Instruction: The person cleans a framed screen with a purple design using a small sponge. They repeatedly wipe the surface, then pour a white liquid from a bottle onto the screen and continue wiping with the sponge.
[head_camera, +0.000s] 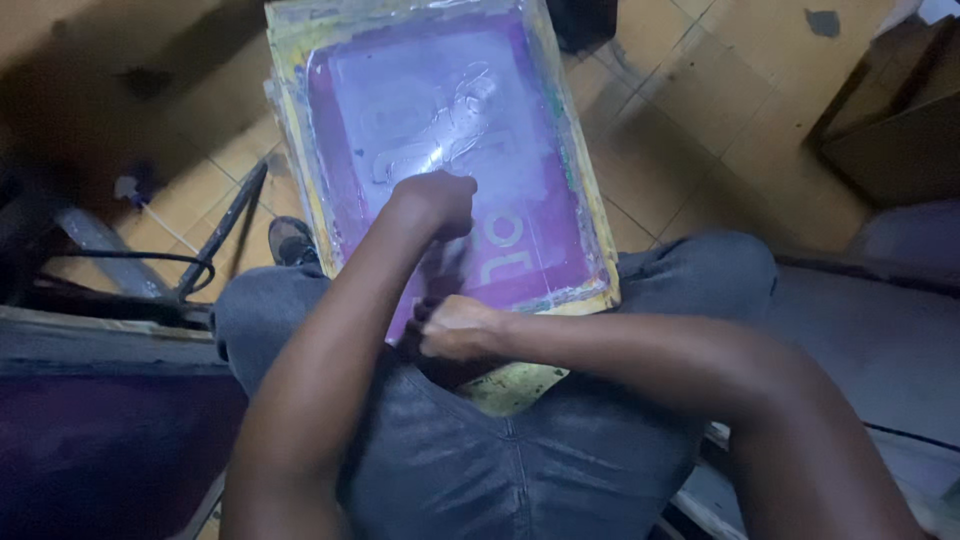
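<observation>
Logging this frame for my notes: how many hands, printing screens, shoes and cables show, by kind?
Hands: 2, left hand and right hand
Purple printing screen: 1
Shoe: 1
Black cable: 1
Total: 5

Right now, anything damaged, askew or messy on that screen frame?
The purple screen frame leans tilted across the lap, its yellowish edge smeared and stained. A pale, patchy area breaks the purple coating near the left hand. The right hand grips the lower edge. Torn or not, cannot tell.
</observation>
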